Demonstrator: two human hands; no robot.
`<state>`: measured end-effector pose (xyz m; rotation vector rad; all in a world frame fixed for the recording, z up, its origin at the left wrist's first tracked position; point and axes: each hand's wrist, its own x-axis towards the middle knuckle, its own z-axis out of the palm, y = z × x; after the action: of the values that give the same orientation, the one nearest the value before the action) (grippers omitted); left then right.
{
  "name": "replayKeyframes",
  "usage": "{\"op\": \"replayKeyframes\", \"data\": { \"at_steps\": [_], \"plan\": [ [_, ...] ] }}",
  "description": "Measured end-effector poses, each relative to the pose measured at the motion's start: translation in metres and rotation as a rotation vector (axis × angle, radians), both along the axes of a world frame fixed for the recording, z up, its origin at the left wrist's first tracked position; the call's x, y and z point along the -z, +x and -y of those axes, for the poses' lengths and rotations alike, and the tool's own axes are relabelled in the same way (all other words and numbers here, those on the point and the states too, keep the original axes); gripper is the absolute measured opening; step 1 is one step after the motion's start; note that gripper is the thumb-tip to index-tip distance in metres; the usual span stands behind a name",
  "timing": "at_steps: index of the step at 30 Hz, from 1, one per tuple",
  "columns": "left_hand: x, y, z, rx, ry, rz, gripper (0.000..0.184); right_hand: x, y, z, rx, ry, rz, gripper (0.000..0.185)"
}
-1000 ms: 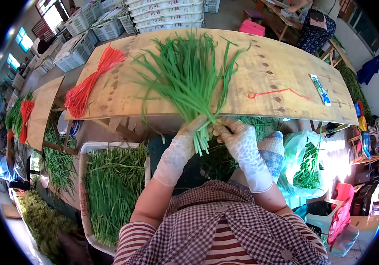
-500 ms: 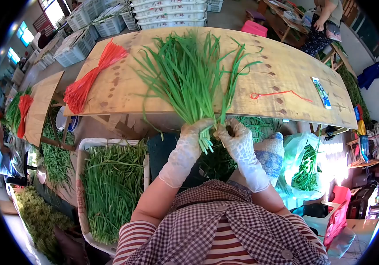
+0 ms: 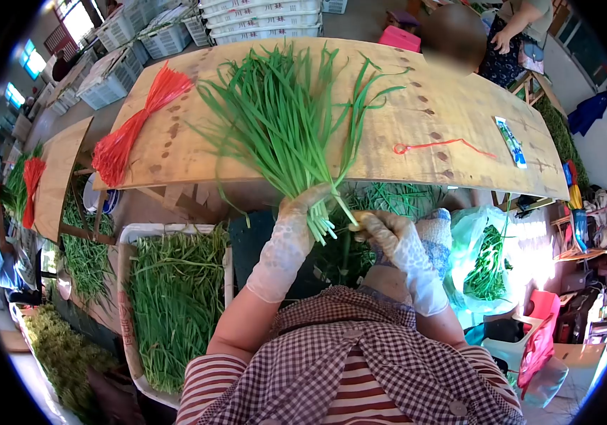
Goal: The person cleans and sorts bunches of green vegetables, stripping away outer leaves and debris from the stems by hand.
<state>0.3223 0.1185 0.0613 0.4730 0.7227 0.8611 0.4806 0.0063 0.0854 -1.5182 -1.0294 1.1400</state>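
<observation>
My left hand (image 3: 303,211), in a pale translucent glove, is closed around the lower stems of a bunch of garlic chives (image 3: 278,131). The leaves fan out over the wooden table (image 3: 197,152), and the pale cut ends stick out below my fist. My right hand (image 3: 392,239), gloved too, is closed at the lower end of a separate chive stalk (image 3: 344,202), whose leaves lean to the right of the bunch. A looped red tie (image 3: 452,144) lies on the table to the right. Farther left is a thick bundle of red ties (image 3: 144,120).
A white crate (image 3: 125,283) full of greens stands at my left. To the right is a translucent bag (image 3: 459,273) with greens inside. A small blue-white packet (image 3: 511,142) lies on the table. Stacked white crates (image 3: 264,18) and a person (image 3: 523,32) are beyond it.
My right hand has moved down and right, away from my left hand, pulling the stalk's lower end apart from the bunch. My left hand keeps its hold. A blurred round shape appears at the table's far side.
</observation>
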Motion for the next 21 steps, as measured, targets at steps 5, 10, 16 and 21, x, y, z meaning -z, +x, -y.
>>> {"op": "replayKeyframes", "data": {
  "at_steps": [5,10,16,21],
  "plan": [
    [-0.001,-0.002,0.001,-0.027,0.008,-0.006,0.025,-0.009,-0.013,-0.025,0.035,-0.006,0.113,0.021],
    [-0.013,-0.003,0.009,-0.062,0.034,-0.037,0.022,-0.028,-0.026,-0.028,0.065,0.168,0.887,0.027],
    [-0.008,-0.008,0.005,-0.018,0.054,-0.134,0.019,-0.003,-0.013,-0.007,-0.281,-0.037,0.706,0.033],
    [-0.007,-0.015,0.004,0.015,0.088,-0.136,0.021,0.022,0.011,-0.011,-0.158,-0.108,0.529,0.043]
  ]
}}
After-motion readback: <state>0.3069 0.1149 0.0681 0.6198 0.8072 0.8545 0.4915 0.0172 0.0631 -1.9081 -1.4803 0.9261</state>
